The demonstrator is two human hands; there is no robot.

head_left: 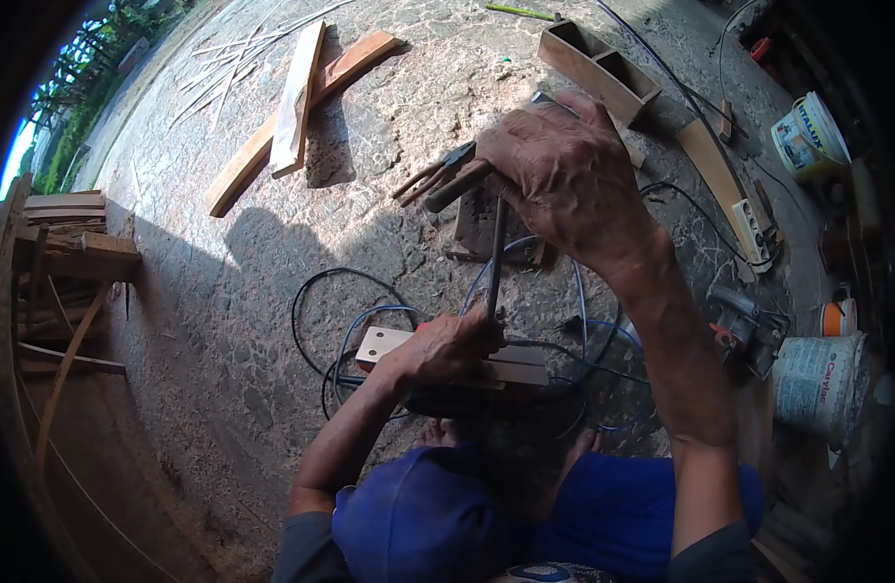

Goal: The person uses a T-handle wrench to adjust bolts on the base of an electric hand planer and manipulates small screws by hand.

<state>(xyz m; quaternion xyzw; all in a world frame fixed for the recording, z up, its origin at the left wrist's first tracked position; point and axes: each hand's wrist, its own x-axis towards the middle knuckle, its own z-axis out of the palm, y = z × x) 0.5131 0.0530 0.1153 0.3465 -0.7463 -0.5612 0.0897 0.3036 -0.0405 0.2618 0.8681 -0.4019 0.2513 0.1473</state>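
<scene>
My right hand [564, 175] is closed on a cylindrical tool handle [449, 192], with metal showing beyond its fingers. Beside it, a pair of pliers [430, 175] shows; whether that hand also holds them is unclear. A dark upright metal rod [496, 272] runs from beneath it down to my left hand [447, 345], whose curled fingers grip its lower part. That hand is over a power tool with a flat metal plate [516, 365], apparently an upturned planer. Behind the rod is a grey block [472, 223], partly hidden.
Loose cables [326, 272] surround the planer. Wooden boards [297, 92], thin strips [236, 53] and an open wooden box [574, 53] lie farther out. Stacked timber [103, 251] stands left. Buckets [812, 389], a power tool [754, 330] and a power strip [751, 233] are right. My bare feet show below.
</scene>
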